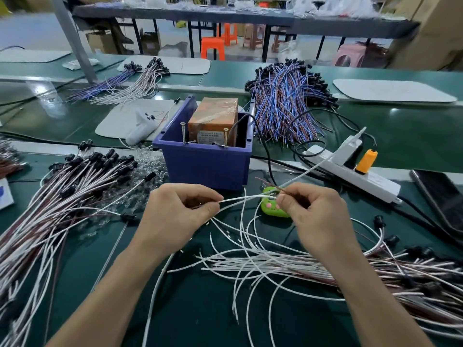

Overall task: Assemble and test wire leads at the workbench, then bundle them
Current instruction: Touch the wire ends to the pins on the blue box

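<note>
while both hands are working just above the dark green tabletop [190, 309], a thin white wire lead [240, 198] is stretching between them. the left hand [175, 211] is pinching one end with its fingers closed on it, and the right hand [315, 214] is gripping the other part along with a thin brown wire [268, 183], its fingers closed too. a small bright green plastic device with pink buttons [271, 209] is lying just behind the right hand. loose white and brown leads [300, 266] are spreading out on the tabletop below the hands. a pile of leads with black end caps [75, 186] is lying to the left. a blue plastic bin holding an orange wrapped box [208, 161] is standing behind the hands, with a white power strip [355, 174] to its right.
</note>
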`<action>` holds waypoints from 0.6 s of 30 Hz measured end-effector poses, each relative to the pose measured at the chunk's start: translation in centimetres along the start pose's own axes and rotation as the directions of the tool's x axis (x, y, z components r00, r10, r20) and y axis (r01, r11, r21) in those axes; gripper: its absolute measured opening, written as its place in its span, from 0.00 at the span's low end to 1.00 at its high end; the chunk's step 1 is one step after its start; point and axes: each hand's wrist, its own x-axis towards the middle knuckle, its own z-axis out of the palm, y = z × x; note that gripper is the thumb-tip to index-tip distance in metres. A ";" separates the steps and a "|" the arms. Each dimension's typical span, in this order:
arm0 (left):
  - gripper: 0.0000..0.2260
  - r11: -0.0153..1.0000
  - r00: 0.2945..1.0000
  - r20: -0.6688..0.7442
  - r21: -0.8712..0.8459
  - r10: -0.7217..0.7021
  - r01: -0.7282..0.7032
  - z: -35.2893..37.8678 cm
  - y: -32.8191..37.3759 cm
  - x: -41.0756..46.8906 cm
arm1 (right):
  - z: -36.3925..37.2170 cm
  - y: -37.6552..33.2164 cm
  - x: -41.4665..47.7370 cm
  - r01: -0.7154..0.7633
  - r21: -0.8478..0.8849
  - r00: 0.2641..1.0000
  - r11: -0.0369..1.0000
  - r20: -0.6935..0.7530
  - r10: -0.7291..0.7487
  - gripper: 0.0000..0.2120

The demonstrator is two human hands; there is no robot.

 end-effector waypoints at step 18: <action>0.08 0.797 0.935 -0.032 -0.533 -0.354 0.284 -1.1 -0.5 1.0 | 0.1 0.2 0.3 -0.010 0.045 1.000 0.999 0.023 0.009 0.10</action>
